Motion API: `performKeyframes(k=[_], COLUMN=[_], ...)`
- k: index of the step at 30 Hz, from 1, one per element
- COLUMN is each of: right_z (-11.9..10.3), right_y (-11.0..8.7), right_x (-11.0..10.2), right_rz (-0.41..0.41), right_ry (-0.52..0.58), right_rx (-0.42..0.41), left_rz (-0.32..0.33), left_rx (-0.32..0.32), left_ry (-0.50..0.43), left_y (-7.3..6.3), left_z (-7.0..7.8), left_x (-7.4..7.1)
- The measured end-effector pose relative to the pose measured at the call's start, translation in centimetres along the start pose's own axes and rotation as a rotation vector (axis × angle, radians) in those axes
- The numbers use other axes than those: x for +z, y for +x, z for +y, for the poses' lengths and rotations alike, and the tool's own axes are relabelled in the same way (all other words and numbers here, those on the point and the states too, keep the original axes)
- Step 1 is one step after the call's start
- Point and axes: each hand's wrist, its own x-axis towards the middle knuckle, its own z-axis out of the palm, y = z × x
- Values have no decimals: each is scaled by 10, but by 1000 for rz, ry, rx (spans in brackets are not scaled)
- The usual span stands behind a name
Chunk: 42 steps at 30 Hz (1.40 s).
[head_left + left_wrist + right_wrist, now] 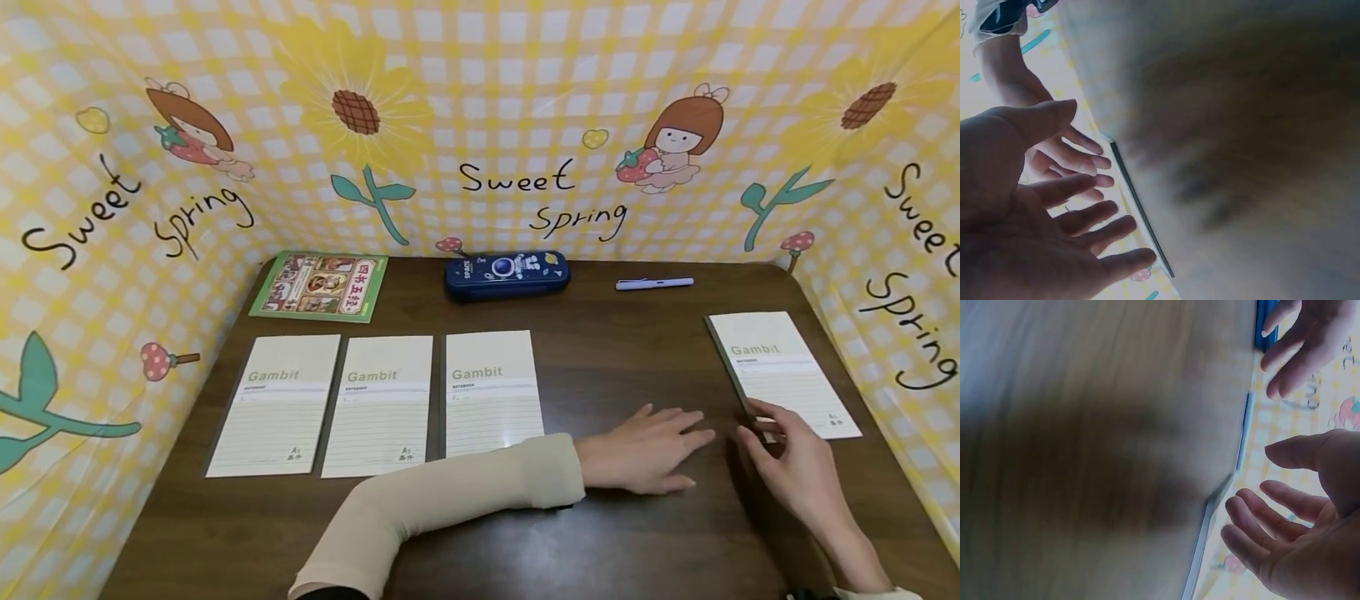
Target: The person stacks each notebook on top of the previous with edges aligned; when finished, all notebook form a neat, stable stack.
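Looks like a study nook, set up as a small booth; cannot be placed more surely in a home, a school or a studio. Walled on three sides with yellow checked cloth (510, 100) (cheerfully printed with sunflowers (356, 112) and the words "Sweet Spring"). Furnished with a dark, wood-look table (622, 550). Stocked with desk things: pale, lined Gambit notebooks (273, 408) laid out flat, a blue space-themed pencil case (506, 279), a lilac pen (654, 284) and a green-bordered illustrated book (322, 287) along the back.
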Motion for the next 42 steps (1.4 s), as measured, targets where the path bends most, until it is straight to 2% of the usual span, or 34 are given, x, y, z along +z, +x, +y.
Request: performKeyframes(k=[4,11,14,18,26,32,42], right_z=[17,41,52,66,81,80,84], right_y=[-1,-1,0,0,-4,-8,-5], right_x=[-11,-28,-33,-37,-39,-37,-39], right_rz=[-28,-184,-245,-308,-379,-389,-387], right_ry=[-80,-109,-92,-51,13,1,-24], right_rx=[83,216,231,205,187,196,173], left_rz=[-28,-45,-65,-104,-165,-156,-164], left_rx=[25,58,60,53,19,15,-34], left_ry=[41,175,220,243,275,310,320], left_y=[23,62,74,87,99,99,100], left_z=[8,19,25,34,44,45,48], left_x=[-1,-1,-2,-3,0,4,-1])
